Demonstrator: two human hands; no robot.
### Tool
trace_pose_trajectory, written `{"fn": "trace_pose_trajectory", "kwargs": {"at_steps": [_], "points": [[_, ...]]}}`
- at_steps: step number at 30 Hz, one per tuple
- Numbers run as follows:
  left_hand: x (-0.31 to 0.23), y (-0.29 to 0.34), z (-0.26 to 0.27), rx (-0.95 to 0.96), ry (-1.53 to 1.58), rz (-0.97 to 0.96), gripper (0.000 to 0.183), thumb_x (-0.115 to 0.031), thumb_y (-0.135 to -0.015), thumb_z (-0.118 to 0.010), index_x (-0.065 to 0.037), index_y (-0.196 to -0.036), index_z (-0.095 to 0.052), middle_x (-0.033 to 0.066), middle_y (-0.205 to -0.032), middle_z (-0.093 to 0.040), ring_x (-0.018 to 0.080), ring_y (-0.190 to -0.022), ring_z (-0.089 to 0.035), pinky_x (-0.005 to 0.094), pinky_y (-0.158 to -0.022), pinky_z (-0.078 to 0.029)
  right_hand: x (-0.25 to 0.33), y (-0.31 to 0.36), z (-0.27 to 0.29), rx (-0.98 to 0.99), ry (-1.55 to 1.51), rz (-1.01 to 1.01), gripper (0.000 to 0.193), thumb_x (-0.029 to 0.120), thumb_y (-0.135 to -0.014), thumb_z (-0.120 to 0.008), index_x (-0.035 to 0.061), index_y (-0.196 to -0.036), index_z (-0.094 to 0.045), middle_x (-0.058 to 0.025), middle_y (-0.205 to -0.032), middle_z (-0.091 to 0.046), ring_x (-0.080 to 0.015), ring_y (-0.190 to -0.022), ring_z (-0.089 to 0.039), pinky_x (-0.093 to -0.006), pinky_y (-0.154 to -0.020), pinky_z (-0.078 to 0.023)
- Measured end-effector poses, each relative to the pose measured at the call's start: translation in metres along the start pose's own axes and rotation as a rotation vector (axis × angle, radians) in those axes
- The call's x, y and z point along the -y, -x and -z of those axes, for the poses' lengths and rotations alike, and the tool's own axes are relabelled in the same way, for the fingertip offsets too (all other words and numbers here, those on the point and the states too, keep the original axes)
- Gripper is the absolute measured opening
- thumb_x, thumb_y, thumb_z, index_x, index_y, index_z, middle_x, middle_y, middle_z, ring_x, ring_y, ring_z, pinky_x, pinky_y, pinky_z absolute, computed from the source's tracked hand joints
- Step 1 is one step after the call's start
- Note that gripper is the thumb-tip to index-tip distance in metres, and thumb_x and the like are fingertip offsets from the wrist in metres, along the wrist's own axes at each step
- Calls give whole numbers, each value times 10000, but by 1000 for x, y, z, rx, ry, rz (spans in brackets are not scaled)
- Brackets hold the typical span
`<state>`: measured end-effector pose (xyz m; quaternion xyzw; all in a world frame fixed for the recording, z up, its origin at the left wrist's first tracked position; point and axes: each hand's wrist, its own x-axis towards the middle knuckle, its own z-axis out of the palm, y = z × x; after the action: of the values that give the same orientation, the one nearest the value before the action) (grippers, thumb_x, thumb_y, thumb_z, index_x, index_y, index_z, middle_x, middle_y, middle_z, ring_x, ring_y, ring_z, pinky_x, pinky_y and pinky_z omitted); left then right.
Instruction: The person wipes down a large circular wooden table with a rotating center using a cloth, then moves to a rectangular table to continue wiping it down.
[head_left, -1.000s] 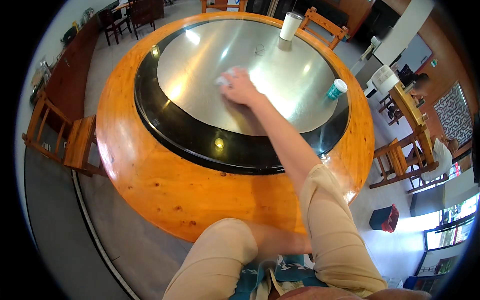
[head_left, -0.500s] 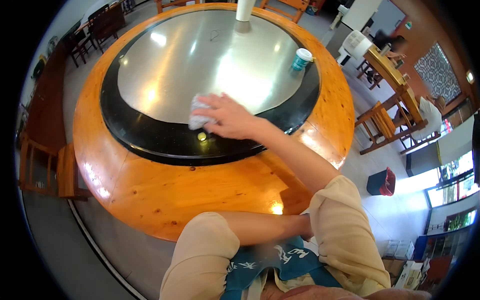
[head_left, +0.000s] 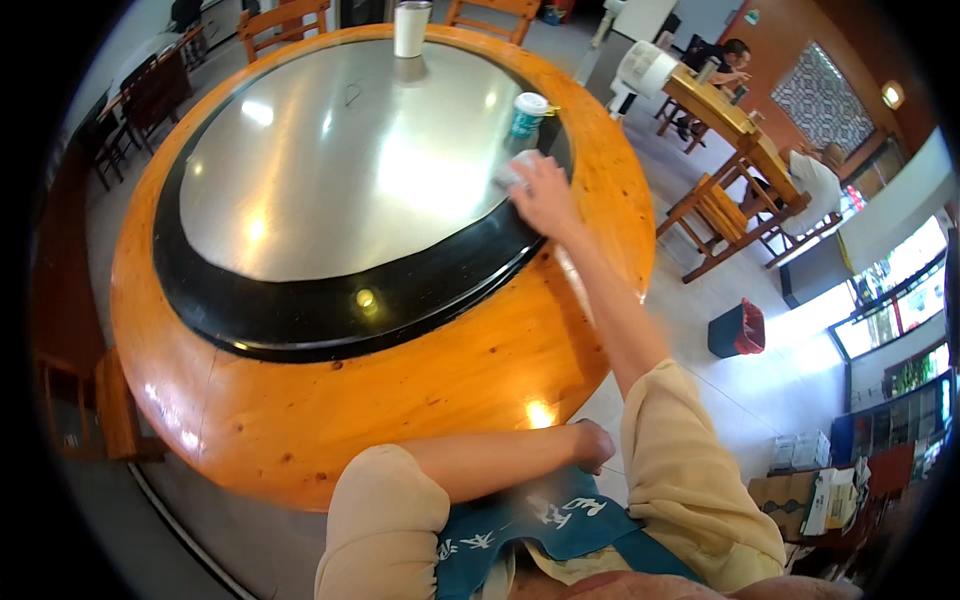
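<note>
My right hand (head_left: 545, 197) is closed over a crumpled pale grey cloth (head_left: 513, 172), pressed down where the shiny metal plate (head_left: 320, 200) meets its black surround (head_left: 420, 288). Just beyond the cloth is a teal paper cup (head_left: 528, 114) with a white lid, upright and apart from my fingers. My left forearm lies bent across in front of my teal apron (head_left: 530, 515). At its end my left hand (head_left: 596, 447) is curled into a loose fist beside the table's near edge. Nothing shows in it, and its fingers are partly hidden.
The round table has a wide orange wooden rim (head_left: 390, 410). A tall white cup (head_left: 410, 30) stands at its far side. Wooden chairs (head_left: 285, 22) surround it. On the right are a dark bin (head_left: 735, 330) with a red liner and two people seated at another table (head_left: 715, 105).
My right hand has wiped the cloth rightward along the plate's near edge, toward the teal cup. My view has shifted, so the table appears further left. The left hand stays low and now shows more.
</note>
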<state>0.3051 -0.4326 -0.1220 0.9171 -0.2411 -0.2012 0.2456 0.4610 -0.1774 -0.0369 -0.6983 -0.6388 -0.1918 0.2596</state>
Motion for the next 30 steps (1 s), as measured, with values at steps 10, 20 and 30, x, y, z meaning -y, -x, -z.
{"fn": "trace_pose_trajectory", "kwargs": {"at_steps": [10,20,30], "points": [[16,-13,-23,60,4,20,381,-359,-833,-606,-98,-1107,-650,121,-1087,-654,285,-1025,-613,407,-850,-501,182,72,44,157,-543,493,403,187,-769,-660,139,-1162,-587,-194,-1325,-451,-423,-1258,-371,-487,-1065,-306],[1,26,17,121,-25,42,352,-336,-875,-556,-141,-1165,-599,140,-1094,-642,323,-1009,-607,416,-845,-489,117,64,41,125,-450,359,413,142,-812,-624,157,-1220,-560,-150,-1344,-470,-356,-1281,-393,-466,-1092,-284],[-9,26,22,149,-27,61,408,-374,-857,-593,-97,-1157,-580,140,-1061,-651,328,-998,-617,444,-808,-505,-38,80,28,-141,-210,-148,316,102,-837,-548,31,-1143,-578,-237,-1222,-512,-396,-1135,-486,-424,-968,-411]]}}
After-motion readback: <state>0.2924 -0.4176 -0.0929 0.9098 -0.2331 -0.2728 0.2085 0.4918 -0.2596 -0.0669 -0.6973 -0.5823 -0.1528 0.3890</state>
